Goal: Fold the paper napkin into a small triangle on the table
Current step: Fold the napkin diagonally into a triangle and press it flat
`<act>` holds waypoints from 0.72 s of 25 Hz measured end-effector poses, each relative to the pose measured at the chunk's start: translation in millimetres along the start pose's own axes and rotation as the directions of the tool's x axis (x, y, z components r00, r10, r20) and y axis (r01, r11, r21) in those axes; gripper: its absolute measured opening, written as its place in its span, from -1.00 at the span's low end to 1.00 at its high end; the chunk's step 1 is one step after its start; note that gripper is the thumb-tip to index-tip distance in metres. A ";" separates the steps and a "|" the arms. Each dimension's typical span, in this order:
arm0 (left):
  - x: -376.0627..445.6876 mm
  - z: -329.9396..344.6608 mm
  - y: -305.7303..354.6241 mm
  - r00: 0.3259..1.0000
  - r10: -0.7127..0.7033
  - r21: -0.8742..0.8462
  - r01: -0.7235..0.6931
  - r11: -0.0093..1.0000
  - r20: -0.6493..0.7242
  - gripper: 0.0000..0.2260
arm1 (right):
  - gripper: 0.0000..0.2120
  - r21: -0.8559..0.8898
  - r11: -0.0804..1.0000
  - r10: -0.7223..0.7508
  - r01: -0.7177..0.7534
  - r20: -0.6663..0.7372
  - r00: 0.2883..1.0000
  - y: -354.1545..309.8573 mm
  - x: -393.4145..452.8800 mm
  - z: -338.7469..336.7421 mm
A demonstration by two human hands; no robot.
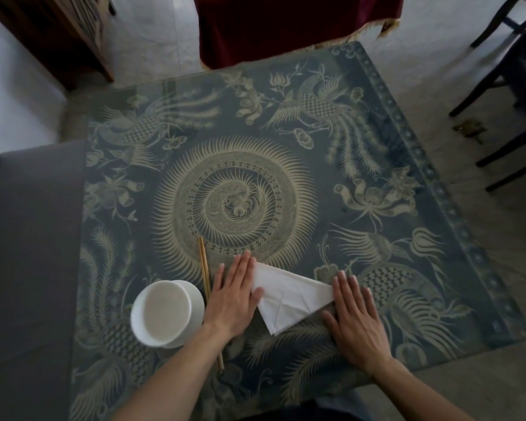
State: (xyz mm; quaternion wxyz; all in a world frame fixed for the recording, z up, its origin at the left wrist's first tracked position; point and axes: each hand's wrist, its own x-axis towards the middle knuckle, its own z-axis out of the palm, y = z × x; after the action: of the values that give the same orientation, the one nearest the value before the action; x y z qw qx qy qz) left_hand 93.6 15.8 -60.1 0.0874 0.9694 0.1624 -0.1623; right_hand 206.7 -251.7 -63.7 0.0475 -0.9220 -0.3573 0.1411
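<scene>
Two flat palms press the paper napkin (289, 299) in the head view: the left hand (236, 294) covers its far-left corner, the right hand (354, 314) its right tip. Neither grasps. Its long edge runs between them; the free point faces the person, beside the bowl (164, 311).

Napkin corners tucked out of sight
The left hand (236, 294) covers the napkin (289, 302) at its left corner, the right hand (354, 319) hides its right tip, and the chopsticks (205, 276) vanish under the left wrist.
</scene>
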 end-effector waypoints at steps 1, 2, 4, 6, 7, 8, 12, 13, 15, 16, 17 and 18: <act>0.3 -1.5 -4.8 0.999 -0.045 -0.003 0.045 0.999 -0.002 -0.38 | -0.32 -0.010 1.000 0.017 -0.017 -0.002 1.000 7.4 -2.9 -0.7; 0.4 -3.0 -8.6 0.997 -0.082 -0.006 0.082 0.997 -0.001 -0.37 | -0.33 -0.017 0.999 0.030 -0.030 0.001 1.000 13.1 -5.2 -1.8; 0.4 -5.8 -13.4 0.992 -0.124 -0.001 0.124 0.992 0.003 -0.36 | -0.34 -0.017 0.999 0.048 -0.048 -0.006 0.999 17.3 -7.0 -3.7; -1.6 -8.4 -12.7 0.993 -0.121 0.001 0.121 0.993 -0.007 -0.37 | -0.34 0.002 0.998 0.064 -0.064 -0.025 0.998 14.1 -6.6 -5.5; -3.5 -9.5 -9.3 0.994 -0.102 -0.008 0.102 0.995 -0.036 -0.38 | -0.33 0.019 0.998 0.067 -0.066 -0.039 0.997 9.6 -5.5 -7.4; -5.8 -9.2 -3.3 0.996 -0.064 -0.027 0.063 0.998 -0.064 -0.39 | -0.34 0.031 0.998 0.053 -0.052 -0.055 0.997 3.0 -3.3 -9.6; -13.9 7.9 40.1 0.984 0.173 -0.084 -0.177 0.981 -0.051 -0.44 | -0.37 0.022 0.984 -0.173 0.174 -0.054 0.983 -38.9 7.2 -9.0; -15.2 12.8 48.7 0.980 0.193 -0.080 -0.196 0.977 -0.046 -0.45 | -0.39 0.008 0.975 -0.223 0.224 -0.040 0.974 -48.1 9.2 -6.9; -16.5 19.3 54.9 0.985 0.173 -0.079 -0.174 0.982 -0.023 -0.46 | -0.41 -0.012 0.968 -0.250 0.250 -0.004 0.968 -56.0 12.0 -1.8; -17.9 21.2 53.7 0.987 0.160 -0.078 -0.160 0.984 -0.004 -0.45 | -0.40 -0.011 0.970 -0.241 0.241 0.007 0.970 -55.8 12.1 -0.1; -19.3 22.3 50.8 0.988 0.157 -0.074 -0.156 0.985 0.010 -0.43 | -0.39 -0.007 0.972 -0.235 0.235 0.011 0.972 -53.9 12.0 1.6; -20.2 22.3 47.5 0.987 0.160 -0.067 -0.159 0.985 0.012 -0.42 | -0.37 -0.006 0.972 -0.234 0.234 0.013 0.972 -51.4 12.0 3.3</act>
State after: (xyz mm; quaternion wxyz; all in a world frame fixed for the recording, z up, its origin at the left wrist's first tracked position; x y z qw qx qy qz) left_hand 85.4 -39.2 -68.4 0.1333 0.9744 0.0888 -0.1576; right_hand 181.0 -205.6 -59.9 0.0583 -0.8728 -0.4642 0.1390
